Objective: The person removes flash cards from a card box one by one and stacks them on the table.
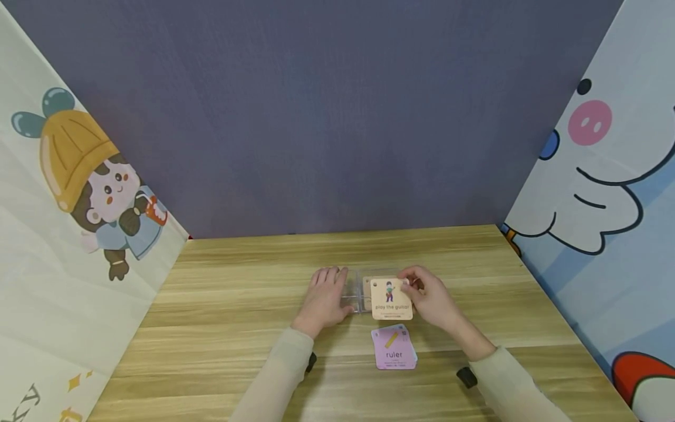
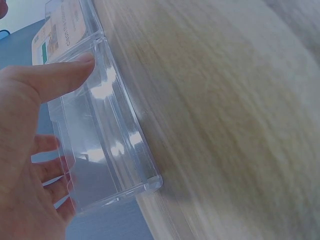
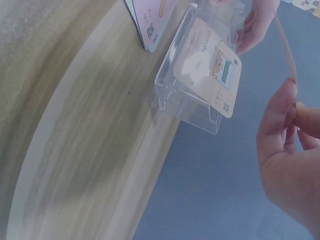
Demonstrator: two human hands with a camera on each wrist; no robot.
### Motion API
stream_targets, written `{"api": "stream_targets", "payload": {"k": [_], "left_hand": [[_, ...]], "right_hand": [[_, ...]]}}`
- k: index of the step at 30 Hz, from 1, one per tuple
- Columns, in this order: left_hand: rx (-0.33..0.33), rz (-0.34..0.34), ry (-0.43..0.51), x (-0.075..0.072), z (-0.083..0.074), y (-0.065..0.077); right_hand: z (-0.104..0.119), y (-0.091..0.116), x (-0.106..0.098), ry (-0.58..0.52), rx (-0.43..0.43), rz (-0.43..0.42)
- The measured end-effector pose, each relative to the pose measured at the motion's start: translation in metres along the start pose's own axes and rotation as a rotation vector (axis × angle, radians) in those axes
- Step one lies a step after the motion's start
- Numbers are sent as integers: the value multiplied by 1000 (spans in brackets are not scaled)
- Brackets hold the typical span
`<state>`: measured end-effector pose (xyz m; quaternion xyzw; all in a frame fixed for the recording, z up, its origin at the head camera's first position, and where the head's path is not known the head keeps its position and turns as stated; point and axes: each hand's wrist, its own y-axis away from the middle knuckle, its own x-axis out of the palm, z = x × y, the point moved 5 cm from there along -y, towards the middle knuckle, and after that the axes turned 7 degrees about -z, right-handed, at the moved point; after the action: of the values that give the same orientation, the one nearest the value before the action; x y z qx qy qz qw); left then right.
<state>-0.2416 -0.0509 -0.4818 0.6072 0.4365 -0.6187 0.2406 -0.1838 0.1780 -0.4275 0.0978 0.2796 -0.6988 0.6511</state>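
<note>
A clear plastic card box (image 2: 100, 145) with two compartments lies on the table. My left hand (image 1: 327, 298) holds its left compartment, thumb at the near edge and fingers along the far side. In the right compartment a cream card (image 3: 210, 67) lies tilted, its edge sticking out over the wall. My right hand (image 1: 429, 297) pinches another cream card (image 1: 391, 300) by its right edge, thumb against fingers. That card reads "play the guitar" and is held up in front of the right compartment, hiding part of it.
Nearer the person, a small stack of cards (image 1: 394, 349) lies on the wooden table (image 1: 237, 328), a purple "ruler" card on top. A dark blue panel (image 1: 337, 117) stands behind the table. Printed cartoon sheets (image 1: 47, 281) flank both sides.
</note>
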Motion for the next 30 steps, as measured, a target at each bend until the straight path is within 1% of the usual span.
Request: {"api": "stream_targets", "payload": {"k": [11,20,30], "left_hand": [[-7,3,-6,1,0,-1],[-5,4,-2,0,0,-1],[2,1,-14,1,0,-1]], "right_hand": [[-2,3,1,1,20,17],[-5,8,3,-15,61,39],[-9,15,5,-77,89,76]]}}
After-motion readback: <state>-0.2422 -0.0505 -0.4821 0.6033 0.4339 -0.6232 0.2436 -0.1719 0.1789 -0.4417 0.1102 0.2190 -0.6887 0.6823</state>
